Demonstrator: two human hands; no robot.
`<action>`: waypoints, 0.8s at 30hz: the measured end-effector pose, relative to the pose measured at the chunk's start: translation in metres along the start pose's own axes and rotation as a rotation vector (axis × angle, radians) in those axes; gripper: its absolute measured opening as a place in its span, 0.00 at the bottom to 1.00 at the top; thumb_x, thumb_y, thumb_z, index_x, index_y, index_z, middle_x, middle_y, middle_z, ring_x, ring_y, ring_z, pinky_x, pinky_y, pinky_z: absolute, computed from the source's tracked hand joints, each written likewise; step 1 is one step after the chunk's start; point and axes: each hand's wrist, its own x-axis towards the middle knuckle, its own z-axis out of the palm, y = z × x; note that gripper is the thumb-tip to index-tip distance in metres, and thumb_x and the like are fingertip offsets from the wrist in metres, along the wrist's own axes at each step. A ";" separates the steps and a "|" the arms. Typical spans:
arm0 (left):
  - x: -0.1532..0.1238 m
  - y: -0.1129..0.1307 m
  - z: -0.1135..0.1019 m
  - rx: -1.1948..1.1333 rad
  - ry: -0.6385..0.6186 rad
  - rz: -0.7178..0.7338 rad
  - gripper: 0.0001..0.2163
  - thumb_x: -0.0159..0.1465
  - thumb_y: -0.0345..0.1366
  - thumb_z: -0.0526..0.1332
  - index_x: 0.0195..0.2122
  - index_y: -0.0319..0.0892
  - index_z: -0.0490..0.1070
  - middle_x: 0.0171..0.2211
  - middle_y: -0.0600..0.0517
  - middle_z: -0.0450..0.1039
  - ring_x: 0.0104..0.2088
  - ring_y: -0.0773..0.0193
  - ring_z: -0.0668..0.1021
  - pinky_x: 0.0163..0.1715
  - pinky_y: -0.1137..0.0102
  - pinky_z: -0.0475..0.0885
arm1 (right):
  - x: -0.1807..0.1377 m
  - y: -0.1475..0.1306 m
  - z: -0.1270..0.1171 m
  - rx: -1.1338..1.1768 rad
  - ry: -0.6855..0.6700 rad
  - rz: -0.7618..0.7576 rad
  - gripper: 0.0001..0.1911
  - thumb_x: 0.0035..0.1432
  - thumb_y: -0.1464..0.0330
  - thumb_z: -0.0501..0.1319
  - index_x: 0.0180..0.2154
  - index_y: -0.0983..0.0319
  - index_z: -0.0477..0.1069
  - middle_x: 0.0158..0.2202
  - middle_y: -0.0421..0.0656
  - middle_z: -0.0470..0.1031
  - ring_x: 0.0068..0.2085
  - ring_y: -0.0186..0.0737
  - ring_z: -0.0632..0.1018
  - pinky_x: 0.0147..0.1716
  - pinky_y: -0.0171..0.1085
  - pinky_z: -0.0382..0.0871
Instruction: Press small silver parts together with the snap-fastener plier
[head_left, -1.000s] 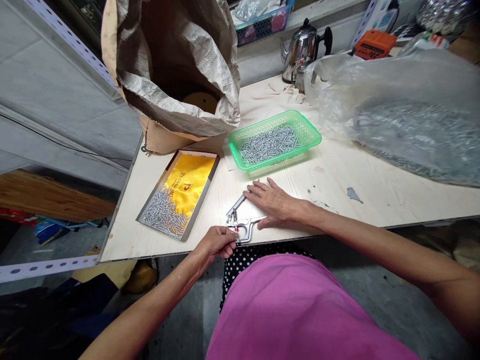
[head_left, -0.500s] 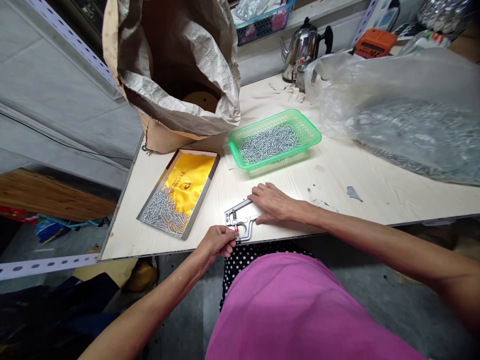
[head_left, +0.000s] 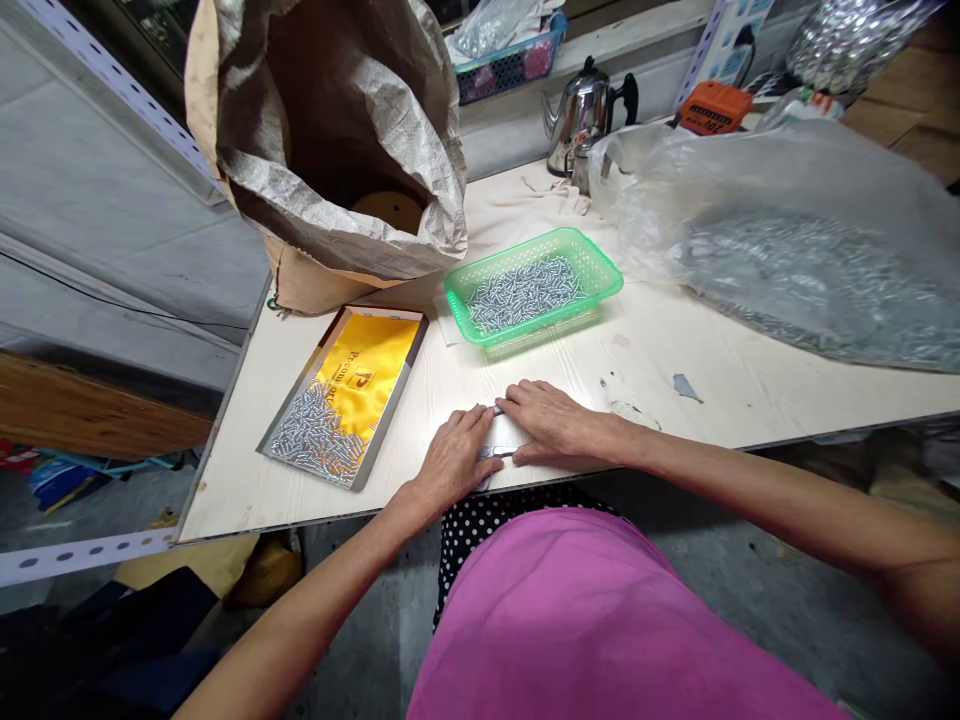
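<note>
Leaning over the near edge of the bench (head_left: 712,390), the person has both hands laid on a small metal hand tool (head_left: 493,452), which sits right at the bench edge in front of their body. Only a sliver of it shows between the two hands.

The left hand (head_left: 454,458) lies palm down over the tool's near end with its fingers drawn close together. Whether its grip curls round the metal I cannot tell, as the hand hides it. The right hand (head_left: 551,420) rests flat on the far part of the tool, its grip loose and the fingers stretched out toward 9 o'clock, almost meeting the left fingertips.

At 12 o'clock from the hands, a green plastic basket (head_left: 609,278) holds a layer of small silvery metal pieces (head_left: 525,292). At 9 o'clock lies a shallow tray (head_left: 390,410) lined in yellow, with more such pieces heaped at its near end. A big open woven sack (head_left: 337,150) stands at 11 o'clock. A clear plastic bag (head_left: 787,250) full of metal pieces sprawls at 2 o'clock, with a steel kettle (head_left: 581,110) behind it.
</note>
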 end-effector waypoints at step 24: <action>0.024 0.007 0.004 0.071 0.085 -0.190 0.18 0.63 0.48 0.61 0.50 0.44 0.71 0.44 0.47 0.71 0.47 0.51 0.70 0.40 0.61 0.69 | 0.003 0.008 -0.011 -0.043 -0.083 0.086 0.10 0.62 0.68 0.60 0.44 0.67 0.72 0.43 0.51 0.72 0.45 0.46 0.71 0.43 0.40 0.63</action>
